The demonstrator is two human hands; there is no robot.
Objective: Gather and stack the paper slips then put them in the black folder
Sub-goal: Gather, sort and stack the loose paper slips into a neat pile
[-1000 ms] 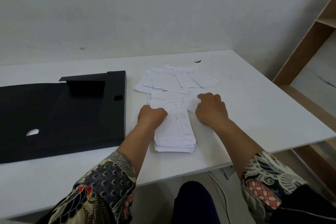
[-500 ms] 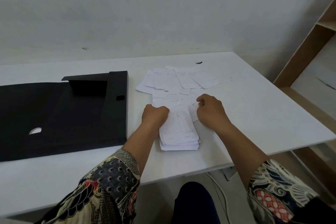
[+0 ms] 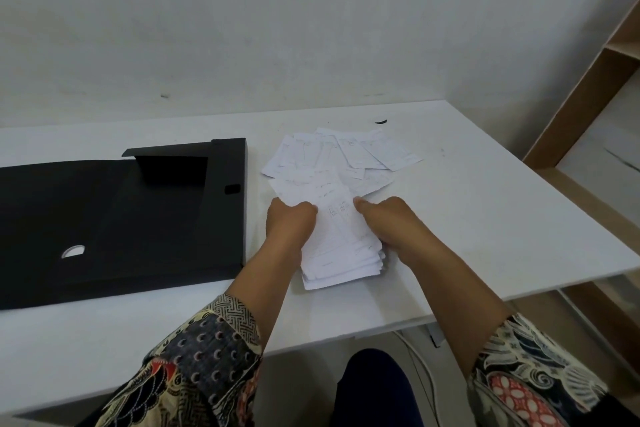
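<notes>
Near the tabletop [image 3: 485,218] edge, beside the black folder [image 3: 121,218], my left hand [image 3: 291,222] and right hand [image 3: 388,222] clasp the stack [image 3: 341,253] of thin, slippery, floppy slips; I judge its long edges the best hold.

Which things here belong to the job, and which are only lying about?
Job: stack of slips between left hand and right hand; loose slips; open black folder.
Lying about: small dark scrap; wooden shelf; white cable.

1 head-worn camera looks forward and down, close over the white table [image 3: 485,218] against a wall.
</notes>
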